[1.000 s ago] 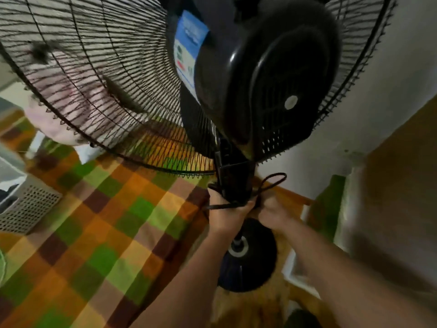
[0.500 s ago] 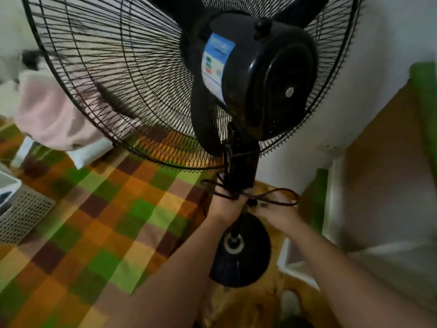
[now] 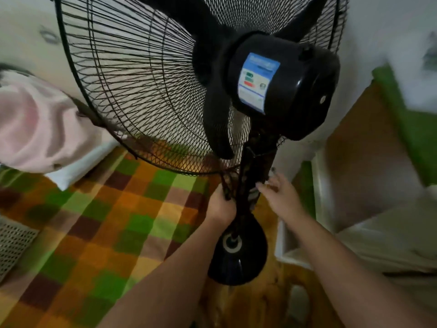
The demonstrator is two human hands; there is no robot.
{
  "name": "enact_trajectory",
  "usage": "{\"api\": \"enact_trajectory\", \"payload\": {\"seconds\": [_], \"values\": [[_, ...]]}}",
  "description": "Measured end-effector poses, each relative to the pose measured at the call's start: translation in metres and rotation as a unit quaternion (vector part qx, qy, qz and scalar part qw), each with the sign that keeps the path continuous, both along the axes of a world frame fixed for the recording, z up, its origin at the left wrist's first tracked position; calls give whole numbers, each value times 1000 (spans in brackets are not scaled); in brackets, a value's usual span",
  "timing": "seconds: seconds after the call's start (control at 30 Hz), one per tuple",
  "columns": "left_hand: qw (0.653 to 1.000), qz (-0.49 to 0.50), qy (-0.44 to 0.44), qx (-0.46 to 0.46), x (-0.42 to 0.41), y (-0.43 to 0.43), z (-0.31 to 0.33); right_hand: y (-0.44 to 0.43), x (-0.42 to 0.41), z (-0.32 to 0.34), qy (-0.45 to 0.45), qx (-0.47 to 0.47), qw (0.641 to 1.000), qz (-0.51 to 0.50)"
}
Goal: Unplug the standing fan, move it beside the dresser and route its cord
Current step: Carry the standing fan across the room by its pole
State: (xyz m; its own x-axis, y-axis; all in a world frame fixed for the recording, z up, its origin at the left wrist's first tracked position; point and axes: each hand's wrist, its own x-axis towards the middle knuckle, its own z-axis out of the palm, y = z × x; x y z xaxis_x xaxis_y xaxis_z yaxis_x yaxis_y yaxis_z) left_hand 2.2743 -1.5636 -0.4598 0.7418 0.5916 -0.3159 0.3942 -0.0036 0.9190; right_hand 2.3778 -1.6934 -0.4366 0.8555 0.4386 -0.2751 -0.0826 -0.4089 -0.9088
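A black standing fan [image 3: 283,86] fills the upper middle of the head view, with a wire cage, a blue label on its motor housing and a round base [image 3: 238,259] on the wooden floor. Its black cord [image 3: 228,183] is looped around the pole just under the cage. My left hand [image 3: 221,207] is closed on the pole and the cord loops. My right hand [image 3: 280,197] is beside the pole on its right, fingers spread, holding nothing. The image is blurred around the pole.
A bed with a checked green, orange and brown cover [image 3: 99,233] lies left of the fan, with a pink cloth [image 3: 37,129] and a white pillow at its head. A white and brown piece of furniture [image 3: 354,185] stands right. A mesh basket [image 3: 11,242] sits at the left edge.
The view has tilted so the fan head sits further right and lower. My right hand let go of the cord loop and opened beside the pole. My left hand stayed on the pole.
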Motion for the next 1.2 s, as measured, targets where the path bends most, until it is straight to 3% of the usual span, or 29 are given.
{"api": "enact_trajectory", "payload": {"seconds": [0.13,0.47,0.63,0.97,1.2], "values": [[998,-49,-16,-21,9,0,13,28,3,19,-28,2,1000,-5],[998,-63,2,-23,33,-1,12,55,5,19,-108,-22,989,-97],[999,-2,-2,-42,41,-20,13,47,18,23,-143,-60,987,-50],[998,1,-39,-42,61,-74,20,-12,80,21,-129,-16,988,83],[997,57,-15,-51,68,-98,21,-27,100,23,-105,10,982,158]]}}
